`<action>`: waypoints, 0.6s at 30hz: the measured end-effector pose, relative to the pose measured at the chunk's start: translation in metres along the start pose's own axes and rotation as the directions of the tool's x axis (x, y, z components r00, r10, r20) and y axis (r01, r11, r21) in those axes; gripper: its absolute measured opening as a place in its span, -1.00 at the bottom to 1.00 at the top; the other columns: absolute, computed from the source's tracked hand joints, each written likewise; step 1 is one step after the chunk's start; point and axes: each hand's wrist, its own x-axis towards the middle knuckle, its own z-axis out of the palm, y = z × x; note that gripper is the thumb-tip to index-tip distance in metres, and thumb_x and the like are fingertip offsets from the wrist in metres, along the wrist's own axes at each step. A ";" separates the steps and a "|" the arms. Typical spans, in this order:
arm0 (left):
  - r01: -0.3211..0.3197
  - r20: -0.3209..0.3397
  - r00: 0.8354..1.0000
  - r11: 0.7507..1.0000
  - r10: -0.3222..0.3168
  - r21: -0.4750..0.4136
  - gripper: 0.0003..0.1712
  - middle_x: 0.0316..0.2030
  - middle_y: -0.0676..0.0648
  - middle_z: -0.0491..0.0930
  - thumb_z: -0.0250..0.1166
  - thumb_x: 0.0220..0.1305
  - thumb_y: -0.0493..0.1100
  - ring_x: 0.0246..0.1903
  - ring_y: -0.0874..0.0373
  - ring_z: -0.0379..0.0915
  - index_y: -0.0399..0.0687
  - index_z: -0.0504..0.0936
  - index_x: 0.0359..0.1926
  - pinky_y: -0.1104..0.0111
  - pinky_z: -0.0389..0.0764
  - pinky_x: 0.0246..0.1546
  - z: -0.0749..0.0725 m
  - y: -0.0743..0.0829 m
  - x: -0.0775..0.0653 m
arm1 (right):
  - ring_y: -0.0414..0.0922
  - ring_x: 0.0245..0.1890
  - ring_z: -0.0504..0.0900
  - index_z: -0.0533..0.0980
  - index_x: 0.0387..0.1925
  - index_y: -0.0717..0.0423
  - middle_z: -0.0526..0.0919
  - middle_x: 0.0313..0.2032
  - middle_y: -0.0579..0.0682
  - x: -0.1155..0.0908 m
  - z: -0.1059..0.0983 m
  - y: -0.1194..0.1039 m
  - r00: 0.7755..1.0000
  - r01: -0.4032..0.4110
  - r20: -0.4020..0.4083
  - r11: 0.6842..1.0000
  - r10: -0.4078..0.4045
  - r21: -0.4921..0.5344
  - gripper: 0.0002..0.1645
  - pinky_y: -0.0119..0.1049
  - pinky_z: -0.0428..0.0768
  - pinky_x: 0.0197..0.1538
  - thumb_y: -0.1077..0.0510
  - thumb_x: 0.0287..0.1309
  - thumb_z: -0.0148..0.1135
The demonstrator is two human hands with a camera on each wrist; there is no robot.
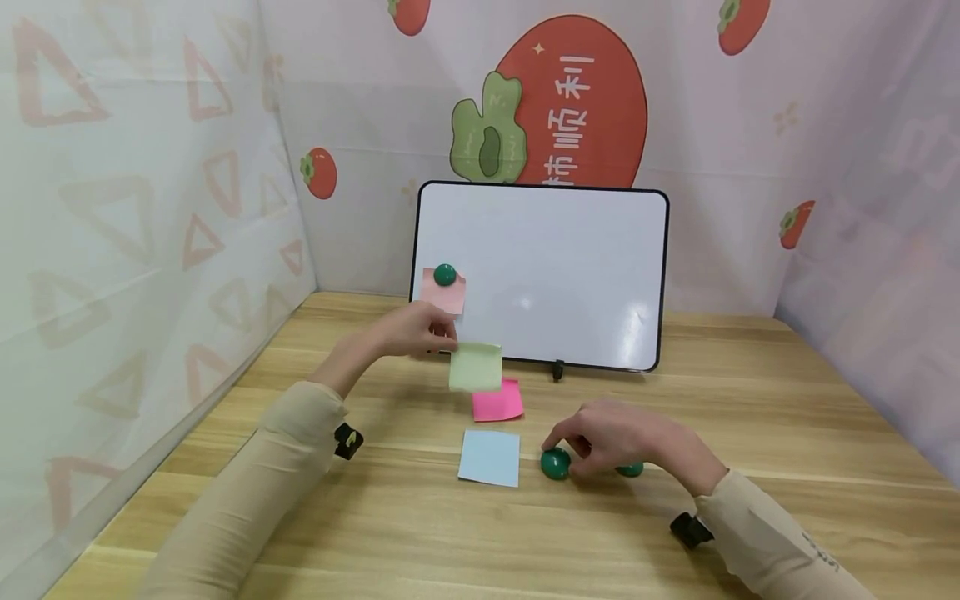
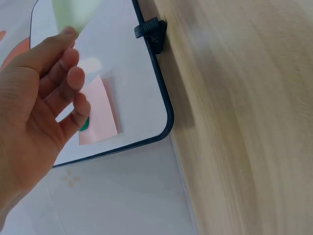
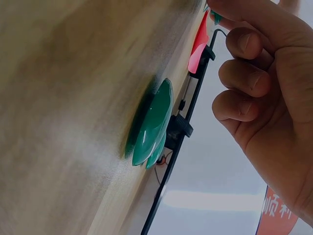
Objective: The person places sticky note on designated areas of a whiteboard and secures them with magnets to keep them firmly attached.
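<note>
My left hand (image 1: 420, 327) pinches a light green sticky note (image 1: 476, 367) by its upper left corner, in front of the lower left of the whiteboard (image 1: 555, 267). In the head view the note overlaps a bright pink sticky note (image 1: 498, 403) on the table. My right hand (image 1: 613, 435) holds a round green magnet (image 1: 556, 464) between thumb and forefinger, to the right of a light blue sticky note (image 1: 489, 458). More green magnets (image 3: 154, 122) lie on the table by that hand, mostly hidden by it in the head view.
A pale pink sticky note (image 1: 443, 293) hangs at the whiteboard's left side under another green magnet (image 1: 445, 274). Black feet (image 1: 558, 371) support the board on the wooden table (image 1: 375, 517). Printed cloth (image 1: 360, 225) stands behind and on both sides.
</note>
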 end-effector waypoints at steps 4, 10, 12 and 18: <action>0.001 -0.058 0.998 1.000 -0.001 -0.001 -0.89 -0.53 -0.02 0.58 0.29 0.36 -0.12 -0.58 0.16 0.47 -0.03 0.69 -0.28 0.33 0.57 -0.47 -0.005 -0.001 0.011 | -0.43 -0.60 0.30 0.64 0.04 -0.17 0.37 -0.62 -0.35 0.000 0.000 0.000 1.000 0.002 -0.003 1.000 -0.002 0.002 -0.59 -0.51 0.34 -0.42 0.11 0.11 0.37; 0.006 -0.150 0.989 1.000 -0.004 0.014 -0.89 -0.58 -0.03 0.58 0.29 0.35 -0.16 -0.64 0.16 0.47 -0.08 0.70 -0.29 0.34 0.57 -0.53 -0.011 -0.002 0.026 | -0.44 -0.61 0.29 0.64 0.03 -0.17 0.37 -0.63 -0.36 0.001 0.001 0.000 1.000 0.007 -0.011 1.000 -0.007 -0.005 -0.59 -0.51 0.34 -0.42 0.10 0.11 0.38; 0.013 -0.179 0.984 1.000 -0.008 0.026 -0.88 -0.60 -0.03 0.58 0.30 0.33 -0.17 -0.66 0.17 0.47 -0.09 0.71 -0.30 0.35 0.56 -0.54 -0.013 -0.002 0.031 | -0.45 -0.61 0.29 0.64 0.04 -0.17 0.37 -0.63 -0.37 0.002 0.001 0.000 1.000 0.012 -0.014 1.000 -0.012 -0.007 -0.59 -0.52 0.35 -0.42 0.10 0.11 0.38; 0.092 -0.217 0.973 0.994 -0.076 0.066 -0.87 -0.59 0.01 0.59 0.28 0.34 -0.12 -0.64 0.18 0.48 -0.04 0.70 -0.31 0.37 0.49 -0.53 -0.018 -0.004 0.046 | -0.44 -0.60 0.29 0.64 0.04 -0.14 0.37 -0.63 -0.36 0.002 0.001 0.001 1.000 0.012 -0.020 1.000 -0.012 -0.001 -0.59 -0.52 0.35 -0.42 0.10 0.11 0.39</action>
